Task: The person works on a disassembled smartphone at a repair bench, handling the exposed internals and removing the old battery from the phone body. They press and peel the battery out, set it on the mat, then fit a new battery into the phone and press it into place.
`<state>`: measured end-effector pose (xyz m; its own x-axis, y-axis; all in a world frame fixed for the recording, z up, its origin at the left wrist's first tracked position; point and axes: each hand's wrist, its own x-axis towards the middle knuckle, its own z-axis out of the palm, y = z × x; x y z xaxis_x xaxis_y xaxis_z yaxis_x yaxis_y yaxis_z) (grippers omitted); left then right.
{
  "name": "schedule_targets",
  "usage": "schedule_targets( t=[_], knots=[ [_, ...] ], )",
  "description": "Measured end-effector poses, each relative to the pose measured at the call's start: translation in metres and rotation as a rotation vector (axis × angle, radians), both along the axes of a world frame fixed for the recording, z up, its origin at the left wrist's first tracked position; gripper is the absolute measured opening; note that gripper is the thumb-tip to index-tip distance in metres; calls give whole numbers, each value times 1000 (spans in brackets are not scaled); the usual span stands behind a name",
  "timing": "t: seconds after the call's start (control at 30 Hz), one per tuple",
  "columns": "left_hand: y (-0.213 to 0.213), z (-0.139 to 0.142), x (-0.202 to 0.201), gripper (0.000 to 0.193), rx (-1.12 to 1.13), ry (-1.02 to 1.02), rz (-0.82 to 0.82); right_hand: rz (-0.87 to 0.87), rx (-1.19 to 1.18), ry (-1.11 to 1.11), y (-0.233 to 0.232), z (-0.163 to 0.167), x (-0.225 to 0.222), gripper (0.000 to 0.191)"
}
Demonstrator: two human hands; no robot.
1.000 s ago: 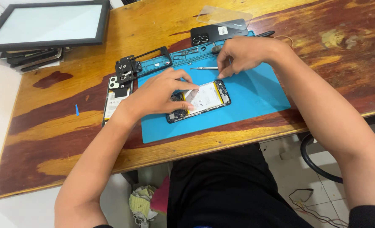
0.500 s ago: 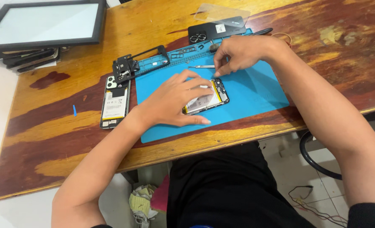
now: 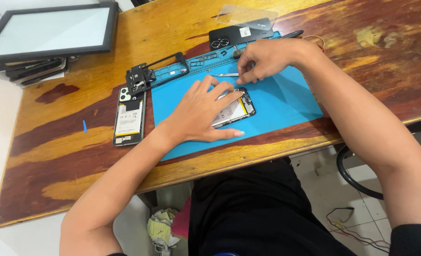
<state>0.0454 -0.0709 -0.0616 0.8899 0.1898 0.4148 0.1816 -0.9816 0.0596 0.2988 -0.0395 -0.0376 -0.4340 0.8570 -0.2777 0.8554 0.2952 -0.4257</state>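
Working surface: a blue mat (image 3: 286,102) lies on the wooden table (image 3: 68,156), near its front edge.
Left hand (image 3: 201,111): spread flat, fingers open, pressing down on the opened phone (image 3: 236,110) at the mat's middle.
Right hand (image 3: 265,59): fingertips pinched on thin metal tweezers (image 3: 224,75), just beyond the phone's far end.
Around: a second opened phone (image 3: 129,118) lies left of the mat; a black frame part (image 3: 146,73) sits beside it; a black back cover (image 3: 239,35) and clear glass sheet (image 3: 248,16) lie beyond.
Far corner: a framed screen panel (image 3: 49,31) rests on a stack.
Hidden: the palm covers most of the phone; its inner parts are hard to make out.
Open room: bare wood at left.
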Motion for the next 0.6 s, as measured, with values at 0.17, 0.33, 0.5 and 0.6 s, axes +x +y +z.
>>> schedule_targets(
  t=[0.17, 0.33, 0.5, 0.6],
  knots=[
    [0, 1, -1, 67, 18, -51, -115, 4, -10, 15, 0, 1, 0, 35],
    [1, 1, -2, 59, -67, 23, -165, -4, -3, 2, 0, 0, 0, 36],
    [-2, 2, -1, 58, 8, 23, -166, -13, -13, 7, 0, -1, 0, 35],
    [-4, 1, 0, 54, 24, 27, -165, -24, -9, -6, 0, -1, 1, 35]
  ],
)
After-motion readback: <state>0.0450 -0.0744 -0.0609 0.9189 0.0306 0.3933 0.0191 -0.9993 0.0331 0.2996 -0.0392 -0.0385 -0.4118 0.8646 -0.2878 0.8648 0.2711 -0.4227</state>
